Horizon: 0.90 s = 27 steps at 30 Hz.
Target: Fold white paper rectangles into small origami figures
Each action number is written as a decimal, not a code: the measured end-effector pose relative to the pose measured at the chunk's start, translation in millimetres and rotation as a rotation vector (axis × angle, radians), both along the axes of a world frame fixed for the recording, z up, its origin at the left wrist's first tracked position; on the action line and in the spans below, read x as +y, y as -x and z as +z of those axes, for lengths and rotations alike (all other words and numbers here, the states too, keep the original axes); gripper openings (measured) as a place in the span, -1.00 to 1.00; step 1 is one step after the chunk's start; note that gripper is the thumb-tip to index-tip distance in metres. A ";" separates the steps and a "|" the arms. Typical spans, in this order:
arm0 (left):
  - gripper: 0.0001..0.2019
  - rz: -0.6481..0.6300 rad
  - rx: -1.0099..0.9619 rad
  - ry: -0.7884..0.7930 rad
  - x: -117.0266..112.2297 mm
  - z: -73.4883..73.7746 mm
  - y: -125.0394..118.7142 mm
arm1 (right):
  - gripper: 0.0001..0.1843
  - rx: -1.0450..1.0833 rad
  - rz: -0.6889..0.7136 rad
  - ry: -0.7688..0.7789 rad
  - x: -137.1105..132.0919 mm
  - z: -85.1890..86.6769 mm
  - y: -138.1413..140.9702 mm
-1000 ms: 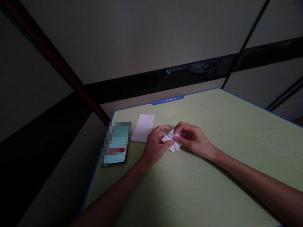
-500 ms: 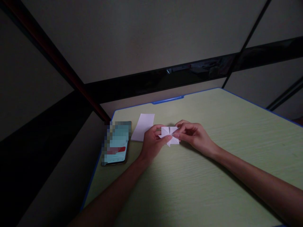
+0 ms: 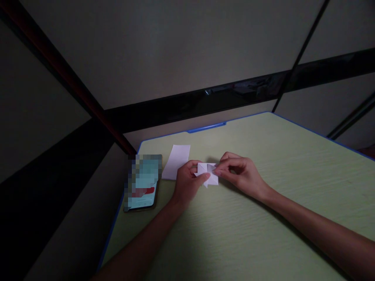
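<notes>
A small white folded paper piece is held just above a pale green table with a blue rim. My left hand pinches its left side, thumb on top. My right hand pinches its right edge between thumb and fingertips. Both hands are closed on the paper, which shows crossing creases and pointed flaps.
A flat white paper strip lies just left of my hands. A phone with a lit screen rests at the table's left edge. Dark rails and a wall stand behind the table.
The folded paper has been turned and flattened between my fingers, and both hands shifted slightly left. The strip and phone stay put.
</notes>
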<state>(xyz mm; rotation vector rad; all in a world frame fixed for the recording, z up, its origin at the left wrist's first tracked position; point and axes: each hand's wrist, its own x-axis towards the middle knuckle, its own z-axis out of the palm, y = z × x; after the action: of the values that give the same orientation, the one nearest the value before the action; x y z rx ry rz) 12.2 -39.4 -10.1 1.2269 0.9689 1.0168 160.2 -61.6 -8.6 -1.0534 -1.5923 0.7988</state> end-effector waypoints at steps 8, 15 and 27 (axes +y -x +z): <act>-0.74 0.001 -0.079 0.034 2.1 -2.6 1.3 | -0.92 -0.057 0.039 -0.087 -1.4 3.3 -4.2; -0.88 -0.073 -0.062 0.061 2.5 -3.4 1.3 | -0.91 -0.128 0.042 -0.155 -1.0 2.2 -7.4; -0.89 -0.090 0.122 -0.007 -0.4 -1.5 0.6 | -0.90 -0.153 0.037 -0.165 -0.8 -0.2 -4.8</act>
<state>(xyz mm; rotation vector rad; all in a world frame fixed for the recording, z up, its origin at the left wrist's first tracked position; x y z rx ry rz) 11.6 -39.8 -11.6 1.3394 0.9956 0.8837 165.0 -62.4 -8.8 -0.9878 -1.7795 0.6109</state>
